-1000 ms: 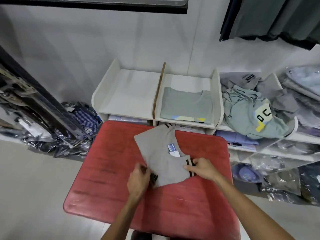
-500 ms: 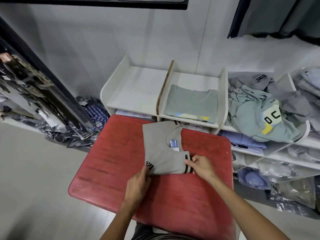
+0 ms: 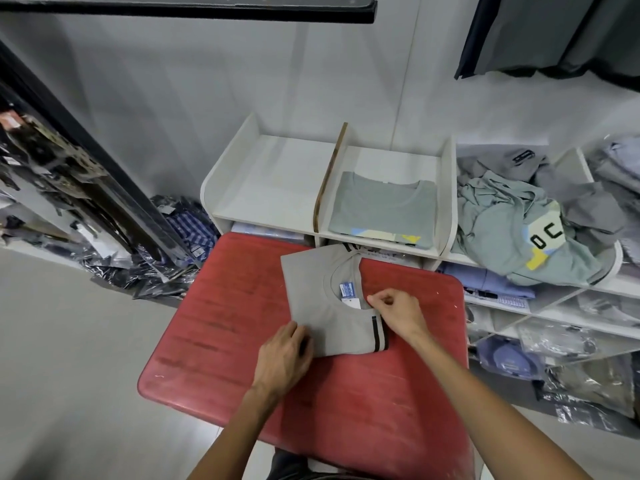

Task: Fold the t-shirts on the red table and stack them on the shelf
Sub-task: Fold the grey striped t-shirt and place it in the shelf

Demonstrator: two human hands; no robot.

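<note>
A grey t-shirt [image 3: 318, 299] with a blue neck tag and black-striped sleeve hem lies folded small on the red table [image 3: 225, 323], near its far edge. My left hand [image 3: 282, 362] grips the shirt's near left corner, with its fingertips tucked at the edge. At the shirt's right edge, beside the collar, my right hand [image 3: 398, 313] pinches the fabric with thumb and forefinger. Behind the table stands the white shelf [image 3: 277, 178]. Its left bay is bare and its right bay holds one folded grey-green t-shirt [image 3: 381, 209].
A heap of unfolded grey and green shirts [image 3: 519, 237] lies on the shelf to the right. Bagged garments [image 3: 554, 348] fill the lower shelves and the floor at left [image 3: 138, 271]. Dark clothes [image 3: 554, 32] hang at the top right.
The shirt has been turned square to the table. My right hand moved from the striped hem up toward the collar, while my left hand stayed at the near left corner.
</note>
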